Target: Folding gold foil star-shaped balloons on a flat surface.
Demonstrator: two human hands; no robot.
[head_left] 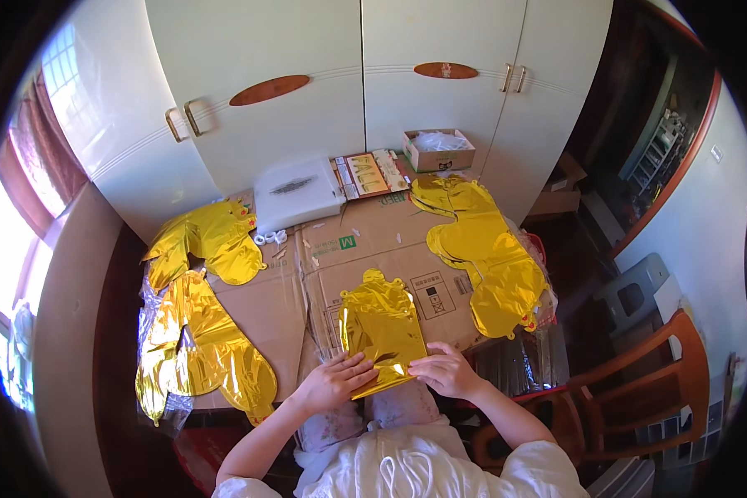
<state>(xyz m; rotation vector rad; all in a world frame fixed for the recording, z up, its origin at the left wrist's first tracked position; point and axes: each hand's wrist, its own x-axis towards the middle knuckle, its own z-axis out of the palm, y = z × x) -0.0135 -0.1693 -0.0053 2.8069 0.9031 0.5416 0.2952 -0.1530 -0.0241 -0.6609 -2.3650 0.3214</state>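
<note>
A folded gold foil balloon (380, 319) lies on the cardboard in front of me, its rounded, tabbed end pointing away. My left hand (338, 380) rests on its near left part, fingers stretched over the foil. At its near right edge, my right hand (446, 371) lies with fingers extended on the foil; the thumb's place is unclear. More flat gold foil balloons (216, 340) lie along the left side, partly over clear plastic. On the right, another pile of gold foil balloons (481, 249) reaches toward the table's edge.
Flattened cardboard (266, 319) covers the table. At the back stand a white box (297, 192), a printed flat package (372, 173) and an open carton (440, 158) holding clear plastic. Small white rolls (270, 238) lie near the white box. A wooden chair (639, 398) is at the right.
</note>
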